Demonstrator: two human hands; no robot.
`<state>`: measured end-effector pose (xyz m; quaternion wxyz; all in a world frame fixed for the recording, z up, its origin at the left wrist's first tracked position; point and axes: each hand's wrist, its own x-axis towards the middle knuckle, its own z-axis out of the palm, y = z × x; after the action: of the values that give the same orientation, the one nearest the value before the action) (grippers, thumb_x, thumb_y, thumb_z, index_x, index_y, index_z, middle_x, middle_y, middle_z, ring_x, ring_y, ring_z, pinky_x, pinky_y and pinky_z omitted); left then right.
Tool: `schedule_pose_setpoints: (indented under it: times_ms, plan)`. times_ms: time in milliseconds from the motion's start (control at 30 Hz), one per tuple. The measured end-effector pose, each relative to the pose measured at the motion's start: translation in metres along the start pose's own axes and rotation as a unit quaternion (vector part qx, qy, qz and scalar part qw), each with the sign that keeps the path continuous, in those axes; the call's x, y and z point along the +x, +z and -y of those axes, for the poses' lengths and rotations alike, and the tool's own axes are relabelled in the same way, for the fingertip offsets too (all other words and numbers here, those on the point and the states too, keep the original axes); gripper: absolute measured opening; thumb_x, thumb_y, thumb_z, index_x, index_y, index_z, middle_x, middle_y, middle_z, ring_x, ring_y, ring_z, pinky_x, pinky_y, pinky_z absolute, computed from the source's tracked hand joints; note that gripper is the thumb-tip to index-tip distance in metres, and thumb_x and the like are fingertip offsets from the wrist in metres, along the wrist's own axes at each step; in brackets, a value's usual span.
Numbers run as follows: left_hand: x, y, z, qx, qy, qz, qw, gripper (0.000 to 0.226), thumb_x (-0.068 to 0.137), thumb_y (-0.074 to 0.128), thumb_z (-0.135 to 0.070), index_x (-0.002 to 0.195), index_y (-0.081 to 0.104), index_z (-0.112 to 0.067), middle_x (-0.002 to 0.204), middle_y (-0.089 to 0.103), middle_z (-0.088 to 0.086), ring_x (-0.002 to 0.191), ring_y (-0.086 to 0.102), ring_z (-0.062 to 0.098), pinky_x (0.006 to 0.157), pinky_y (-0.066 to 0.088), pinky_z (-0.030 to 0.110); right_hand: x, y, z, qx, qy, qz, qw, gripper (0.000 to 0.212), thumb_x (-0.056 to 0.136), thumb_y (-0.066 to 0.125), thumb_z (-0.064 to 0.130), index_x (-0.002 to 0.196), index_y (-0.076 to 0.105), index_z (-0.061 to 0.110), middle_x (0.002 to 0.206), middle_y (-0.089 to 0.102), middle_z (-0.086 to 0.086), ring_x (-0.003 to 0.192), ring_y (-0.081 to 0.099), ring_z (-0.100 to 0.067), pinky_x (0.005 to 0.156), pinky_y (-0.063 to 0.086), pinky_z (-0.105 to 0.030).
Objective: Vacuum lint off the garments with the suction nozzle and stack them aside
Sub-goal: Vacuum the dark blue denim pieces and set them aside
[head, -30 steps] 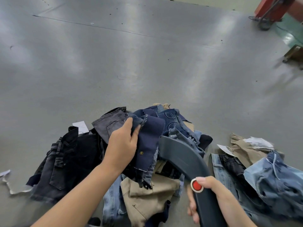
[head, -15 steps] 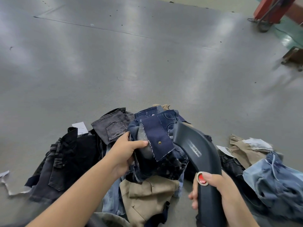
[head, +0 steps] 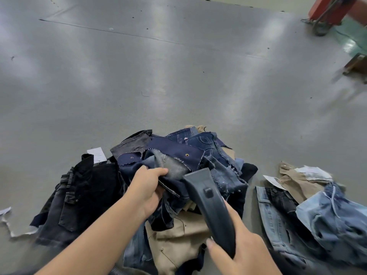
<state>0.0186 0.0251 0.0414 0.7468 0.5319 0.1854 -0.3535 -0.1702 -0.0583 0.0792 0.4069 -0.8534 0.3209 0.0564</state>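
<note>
While the left hand pinches a dark navy denim piece with thumb and curled fingers, lifting it just above the main heap of garments, the right hand wraps around the handle of the dark grey suction nozzle. Its flat mouth lies against the held fabric, beside the left thumb (the pale grey underside of the cloth shows there). Black jeans lie at the left edge of the heap, with a white paper tag just behind them and a tan garment under the nozzle. Well apart to the right sits a second pile of light blue and beige pieces on the grey floor.
</note>
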Motion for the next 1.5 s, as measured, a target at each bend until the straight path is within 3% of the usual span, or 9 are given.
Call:
schedule_pose_setpoints:
  times_ms: [267,467,600,767,967,1133,1267,1333,1500]
  plan:
    - [-0.014,0.004,0.023,0.087,0.075,0.047,0.992,0.032,0.088,0.048,0.014,0.106,0.060,-0.010,0.085,0.075,0.006,0.073,0.072,0.016,0.055,0.054,0.021,0.004,0.000,-0.001,-0.023,-0.032,-0.038,0.999,0.076,0.079,0.057,0.052,0.118,-0.005,0.074,0.082,0.061,0.023,0.076,0.057,0.003,0.069,0.041,0.000]
    - [-0.006,0.005,0.006,-0.030,-0.010,0.013,0.999,0.027,0.090,0.049,0.003,0.114,0.058,-0.002,0.100,0.066,0.019,0.075,0.065,0.027,0.065,0.054,0.035,0.003,-0.013,-0.004,0.230,-0.048,-0.018,0.972,0.050,0.053,0.059,0.049,0.099,0.053,0.068,0.065,0.068,0.003,0.052,0.063,-0.010,0.054,0.052,-0.028]
    - [-0.003,0.003,-0.004,0.028,-0.092,0.113,0.989,0.045,0.071,0.074,-0.044,0.097,0.074,-0.007,0.095,0.073,0.014,0.077,0.071,0.026,0.076,0.058,0.036,0.000,-0.011,0.000,0.150,-0.081,0.010,0.985,0.060,0.056,0.059,0.049,0.108,0.041,0.072,0.081,0.069,0.026,0.072,0.066,0.006,0.062,0.044,-0.004]
    - [0.007,0.004,-0.007,0.060,-0.108,0.008,0.992,0.021,0.092,0.060,-0.016,0.081,0.065,0.001,0.062,0.062,0.012,0.043,0.059,0.019,0.046,0.051,0.023,-0.004,-0.008,0.003,0.102,-0.054,0.032,0.993,0.066,0.079,0.068,0.018,0.115,0.037,0.064,0.084,0.064,0.037,0.075,0.063,0.012,0.065,0.040,-0.001]
    - [0.031,-0.023,-0.041,0.005,-0.054,-0.017,0.998,0.029,0.097,0.042,-0.008,0.076,0.062,-0.004,0.062,0.069,0.011,0.048,0.066,0.020,0.047,0.056,0.029,-0.009,-0.019,-0.005,0.193,-0.052,0.001,0.980,0.069,0.058,0.068,0.025,0.092,0.045,0.082,0.081,0.067,0.034,0.076,0.062,0.017,0.065,0.039,0.002]
    - [0.030,-0.017,-0.029,0.008,-0.006,-0.068,0.998,0.010,0.092,0.060,-0.015,0.095,0.066,-0.007,0.088,0.069,0.010,0.068,0.066,0.023,0.065,0.052,0.034,0.001,-0.022,-0.018,0.382,-0.042,-0.025,0.923,0.056,0.054,0.071,0.021,0.093,0.065,0.061,0.077,0.074,0.002,0.067,0.068,-0.007,0.067,0.053,-0.020]
    - [0.000,0.008,-0.006,-0.013,-0.042,-0.021,0.999,0.017,0.088,0.064,-0.018,0.099,0.069,-0.006,0.091,0.074,0.014,0.079,0.071,0.028,0.071,0.054,0.036,0.021,-0.014,-0.023,0.497,-0.018,-0.014,0.867,0.044,0.060,0.064,0.015,0.097,0.055,-0.007,0.054,0.055,-0.026,0.038,0.053,-0.032,0.044,0.052,-0.026]
    - [-0.014,0.016,0.011,-0.026,-0.092,0.010,0.995,0.028,0.087,0.065,-0.018,0.110,0.067,-0.003,0.104,0.072,0.018,0.090,0.069,0.030,0.086,0.053,0.041,0.034,-0.010,-0.018,0.510,-0.019,-0.011,0.860,0.051,0.057,0.068,0.025,0.087,0.050,-0.012,0.054,0.052,-0.026,0.041,0.052,-0.029,0.041,0.046,-0.027]
    - [-0.038,0.018,0.036,0.014,-0.179,0.109,0.978,0.046,0.069,0.070,-0.022,0.108,0.069,0.003,0.103,0.071,0.021,0.084,0.071,0.029,0.078,0.057,0.036,0.056,-0.004,-0.006,0.523,-0.061,-0.078,0.846,0.047,0.067,0.063,0.030,0.085,0.048,-0.011,0.060,0.052,-0.023,0.045,0.052,-0.026,0.044,0.044,-0.026]
